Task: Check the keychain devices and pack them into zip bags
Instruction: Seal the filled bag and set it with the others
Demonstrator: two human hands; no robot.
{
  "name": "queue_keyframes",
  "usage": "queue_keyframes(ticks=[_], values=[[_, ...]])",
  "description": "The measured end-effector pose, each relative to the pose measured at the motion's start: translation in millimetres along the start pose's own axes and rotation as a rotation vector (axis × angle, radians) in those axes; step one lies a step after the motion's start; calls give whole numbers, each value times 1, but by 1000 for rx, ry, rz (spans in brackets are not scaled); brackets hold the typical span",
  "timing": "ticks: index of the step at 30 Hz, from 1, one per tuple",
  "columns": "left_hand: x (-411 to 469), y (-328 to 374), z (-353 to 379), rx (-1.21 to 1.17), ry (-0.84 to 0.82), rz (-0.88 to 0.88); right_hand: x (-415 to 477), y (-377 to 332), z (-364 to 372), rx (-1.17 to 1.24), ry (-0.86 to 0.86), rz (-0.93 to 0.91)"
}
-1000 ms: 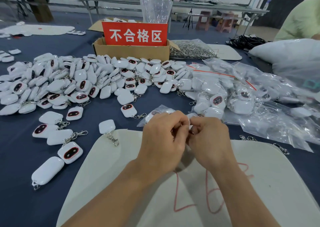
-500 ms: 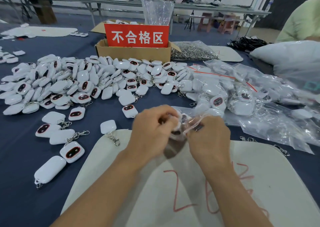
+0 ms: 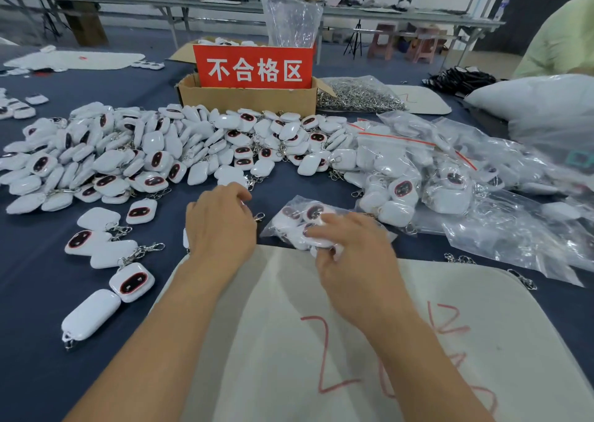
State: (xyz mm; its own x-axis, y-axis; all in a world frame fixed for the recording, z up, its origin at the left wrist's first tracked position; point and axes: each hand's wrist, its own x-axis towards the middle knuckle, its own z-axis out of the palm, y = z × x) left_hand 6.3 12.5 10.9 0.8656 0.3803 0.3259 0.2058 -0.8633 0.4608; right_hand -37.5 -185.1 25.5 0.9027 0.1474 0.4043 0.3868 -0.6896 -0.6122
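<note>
A small clear zip bag (image 3: 297, 217) holding several white keychain devices lies on the blue cloth just beyond the white mat (image 3: 289, 341). My right hand (image 3: 350, 257) grips the bag's near end, its fingers blurred. My left hand (image 3: 221, 225) is left of the bag, fingers curled down over a loose keychain device (image 3: 243, 201). That device is almost hidden; only its metal clasp (image 3: 259, 217) sticks out to the right. A big heap of loose white devices (image 3: 128, 154) with dark red-rimmed faces spreads behind and to the left.
A cardboard box (image 3: 247, 100) with a red sign stands at the back centre, a bag of metal clasps (image 3: 356, 96) beside it. Filled zip bags (image 3: 450, 177) pile up on the right. A few loose devices (image 3: 131, 281) lie at front left. A person in green sits far right.
Both hands held the bag together above the mat before. The bag now lies on the cloth under my right hand, and my left hand has moved left and forward onto a loose device.
</note>
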Motion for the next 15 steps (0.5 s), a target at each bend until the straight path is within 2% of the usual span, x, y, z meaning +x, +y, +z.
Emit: queue_keyframes(ticks=[1, 3, 6, 8, 15], values=[[2, -2, -1, -31, -4, -6, -1, 1, 3, -26, -70, 38], [3, -3, -3, -89, -13, -38, -1, 2, 2, -22, -86, 127], [2, -1, -5, 51, -39, -85, 2, 0, 0, -38, -7, 227], [1, 2, -5, 114, -73, -98, 3, 1, 0, -46, -12, 275], [1, 3, -6, -138, -107, -112, 4, 8, 2, 94, -56, 300]])
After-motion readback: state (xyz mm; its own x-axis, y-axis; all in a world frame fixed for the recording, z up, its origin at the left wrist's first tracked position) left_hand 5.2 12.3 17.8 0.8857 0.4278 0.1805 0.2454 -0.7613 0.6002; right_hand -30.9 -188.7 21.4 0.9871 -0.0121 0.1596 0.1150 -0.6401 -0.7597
